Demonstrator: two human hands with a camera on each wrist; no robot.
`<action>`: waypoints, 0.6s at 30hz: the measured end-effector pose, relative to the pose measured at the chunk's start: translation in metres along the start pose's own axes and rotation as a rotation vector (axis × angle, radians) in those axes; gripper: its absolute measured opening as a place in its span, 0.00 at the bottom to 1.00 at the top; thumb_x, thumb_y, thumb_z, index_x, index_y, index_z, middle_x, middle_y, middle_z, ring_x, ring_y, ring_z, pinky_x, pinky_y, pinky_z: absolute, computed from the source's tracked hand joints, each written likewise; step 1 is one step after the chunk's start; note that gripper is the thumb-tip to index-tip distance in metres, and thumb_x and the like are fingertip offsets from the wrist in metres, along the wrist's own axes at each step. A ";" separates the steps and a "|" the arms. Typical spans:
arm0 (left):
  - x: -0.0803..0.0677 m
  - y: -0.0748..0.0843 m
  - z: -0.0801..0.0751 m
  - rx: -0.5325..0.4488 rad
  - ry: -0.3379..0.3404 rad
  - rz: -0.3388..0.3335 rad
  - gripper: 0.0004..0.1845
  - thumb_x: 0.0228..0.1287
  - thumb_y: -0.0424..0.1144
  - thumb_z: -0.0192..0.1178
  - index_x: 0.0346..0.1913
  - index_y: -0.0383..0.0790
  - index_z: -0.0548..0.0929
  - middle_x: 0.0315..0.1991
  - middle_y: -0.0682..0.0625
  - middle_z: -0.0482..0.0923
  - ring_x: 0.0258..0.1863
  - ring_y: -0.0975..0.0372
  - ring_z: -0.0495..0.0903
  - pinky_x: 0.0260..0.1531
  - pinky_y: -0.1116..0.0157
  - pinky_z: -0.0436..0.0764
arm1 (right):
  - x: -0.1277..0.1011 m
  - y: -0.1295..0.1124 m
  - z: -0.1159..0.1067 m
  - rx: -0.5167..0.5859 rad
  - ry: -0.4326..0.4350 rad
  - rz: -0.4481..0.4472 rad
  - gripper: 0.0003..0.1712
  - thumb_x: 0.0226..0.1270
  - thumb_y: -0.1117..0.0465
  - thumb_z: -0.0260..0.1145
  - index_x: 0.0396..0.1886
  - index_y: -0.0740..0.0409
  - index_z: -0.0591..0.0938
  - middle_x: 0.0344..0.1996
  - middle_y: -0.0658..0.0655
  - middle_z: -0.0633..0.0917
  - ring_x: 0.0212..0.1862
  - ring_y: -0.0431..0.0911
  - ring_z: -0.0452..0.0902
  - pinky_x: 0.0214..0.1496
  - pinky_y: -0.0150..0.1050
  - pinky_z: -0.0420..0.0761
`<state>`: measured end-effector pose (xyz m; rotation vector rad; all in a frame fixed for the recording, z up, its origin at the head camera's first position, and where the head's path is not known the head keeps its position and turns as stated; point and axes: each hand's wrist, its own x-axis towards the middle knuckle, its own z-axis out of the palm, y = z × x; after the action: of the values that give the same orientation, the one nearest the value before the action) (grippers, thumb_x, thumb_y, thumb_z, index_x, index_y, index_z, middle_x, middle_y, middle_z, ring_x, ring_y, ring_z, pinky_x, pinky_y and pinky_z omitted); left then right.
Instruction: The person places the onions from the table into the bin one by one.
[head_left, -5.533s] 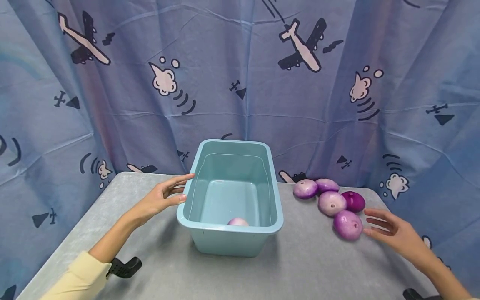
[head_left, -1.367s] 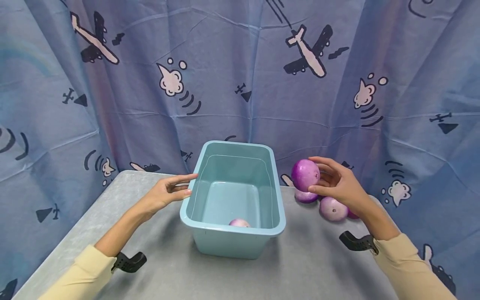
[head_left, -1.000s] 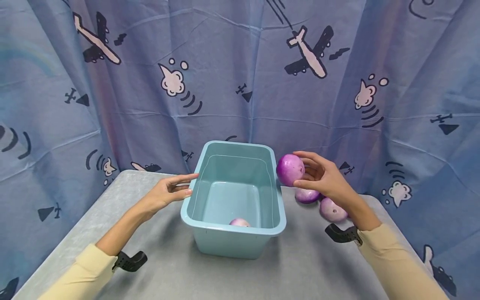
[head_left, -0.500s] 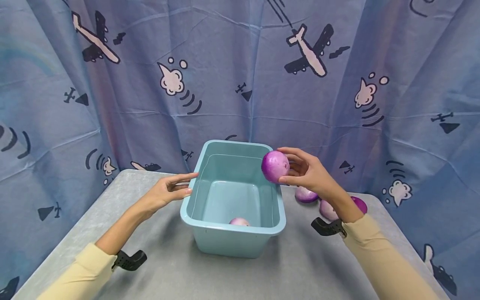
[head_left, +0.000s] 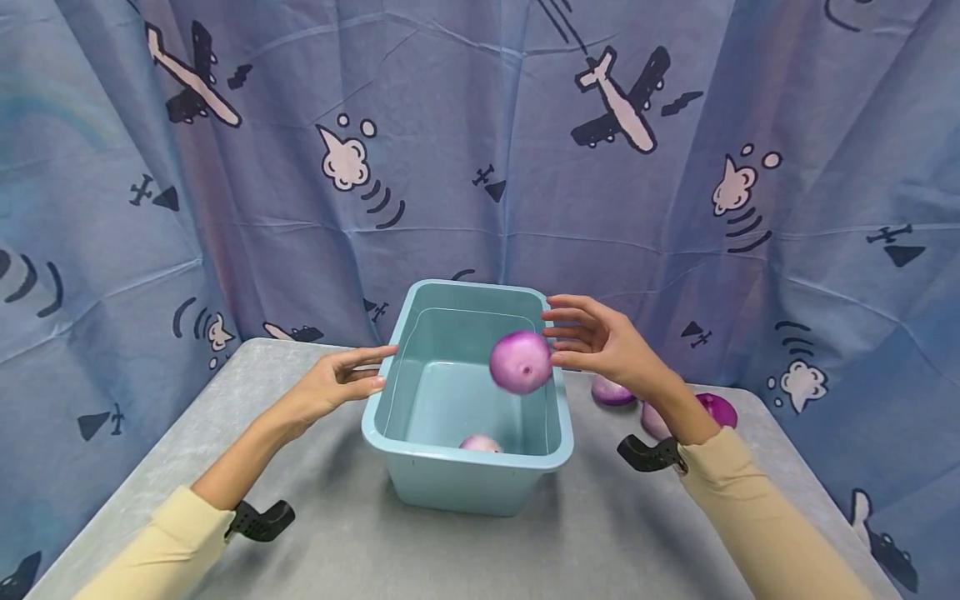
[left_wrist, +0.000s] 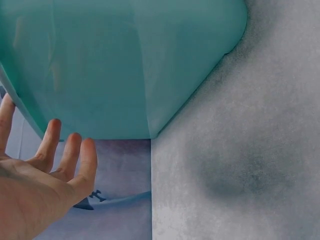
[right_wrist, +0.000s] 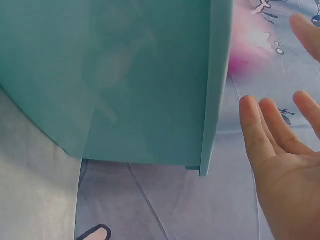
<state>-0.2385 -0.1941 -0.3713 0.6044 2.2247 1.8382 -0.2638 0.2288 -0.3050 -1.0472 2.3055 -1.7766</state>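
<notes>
1. Two hands flank a bin (head_left: 420,333) on a grey worktop (head_left: 315,533); the bin is pale teal plastic with a rolled rim, and it stands near the worktop's far edge.
2. Left hand (head_left: 330,387) holds nothing, its straight fingers lying against the bin's left wall just under the rim.
3. Right hand (head_left: 600,343) hovers at the bin's right rim, fingers spread and empty.
4. One purple onion (head_left: 521,362) is in mid-air over the bin's right half, just beside the right fingertips and blurred; whether it touches them cannot be told.
5. Another onion (head_left: 478,442) lies on the bin floor against the near wall, only its top showing.
6. Three more onions sit on the worktop to the right of the bin, behind the right forearm: a pale one (head_left: 612,390), a second (head_left: 654,421) partly hidden and a darker one (head_left: 718,410).
7. Blue curtain (head_left: 480,150) printed with airplanes and puffs of cloud hangs in folds behind and to both sides of the worktop, closing off the room.
8. Each wrist carries a black mount, and both sleeves are pale yellow.
</notes>
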 end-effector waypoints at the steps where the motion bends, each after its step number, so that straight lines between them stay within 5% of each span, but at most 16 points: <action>1: 0.000 0.000 0.000 0.000 0.000 0.000 0.32 0.69 0.41 0.68 0.73 0.43 0.73 0.69 0.44 0.72 0.62 0.52 0.77 0.56 0.54 0.79 | -0.002 0.000 -0.001 -0.001 0.001 0.000 0.40 0.61 0.75 0.74 0.73 0.60 0.70 0.65 0.66 0.75 0.62 0.61 0.75 0.60 0.48 0.78; 9: 0.000 -0.001 0.000 0.007 0.000 0.003 0.32 0.69 0.40 0.67 0.74 0.40 0.72 0.70 0.42 0.71 0.63 0.51 0.76 0.57 0.56 0.79 | -0.025 0.003 -0.017 -0.084 0.064 0.074 0.30 0.65 0.69 0.73 0.66 0.65 0.76 0.60 0.63 0.80 0.60 0.61 0.78 0.54 0.44 0.82; 18: 0.000 0.000 0.000 0.014 0.007 -0.001 0.32 0.69 0.40 0.68 0.73 0.41 0.73 0.69 0.43 0.72 0.63 0.51 0.76 0.57 0.55 0.78 | -0.055 0.016 -0.035 -0.146 0.099 0.135 0.29 0.67 0.67 0.73 0.66 0.65 0.75 0.60 0.64 0.80 0.59 0.56 0.80 0.55 0.39 0.81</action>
<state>-0.2384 -0.1947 -0.3717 0.5997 2.2436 1.8280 -0.2438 0.2894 -0.3270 -0.8152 2.5306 -1.6686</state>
